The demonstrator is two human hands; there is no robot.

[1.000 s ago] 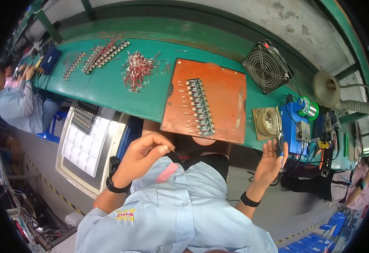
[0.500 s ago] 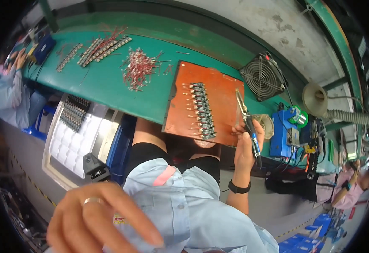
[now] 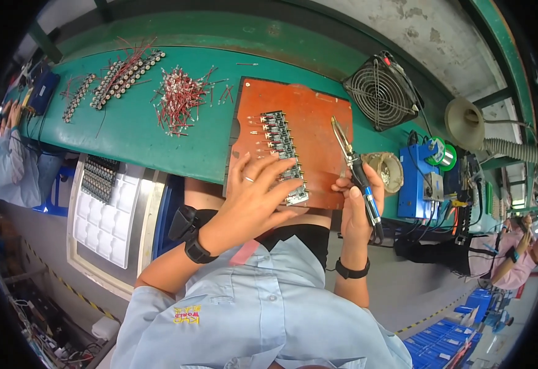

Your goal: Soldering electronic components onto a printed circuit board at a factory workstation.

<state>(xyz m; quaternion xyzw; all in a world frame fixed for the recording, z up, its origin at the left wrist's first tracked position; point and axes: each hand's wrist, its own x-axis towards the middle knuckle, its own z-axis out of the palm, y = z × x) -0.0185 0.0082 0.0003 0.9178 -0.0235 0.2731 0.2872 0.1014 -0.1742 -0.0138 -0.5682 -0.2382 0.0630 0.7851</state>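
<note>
1. Head view: the row of circuit boards lies on the orange board, which rests on the green surface.
2. Long axis: the row runs near to far, slightly slanted; its far end sits farther left, its near end farther right. Thin leads project from its left side.
3. Left hand: nearer of the two hands to the row. Fingers are spread wide across the near half, reaching in from the near left. Fingertips appear to touch the boards; whether anything is pinched beneath cannot be told.
4. Right hand: closed around the handle of the soldering iron, right of the row and apart from it.
5. Iron alignment: its tip points far and slightly left, over the orange board, clear of the row's right side.
</note>
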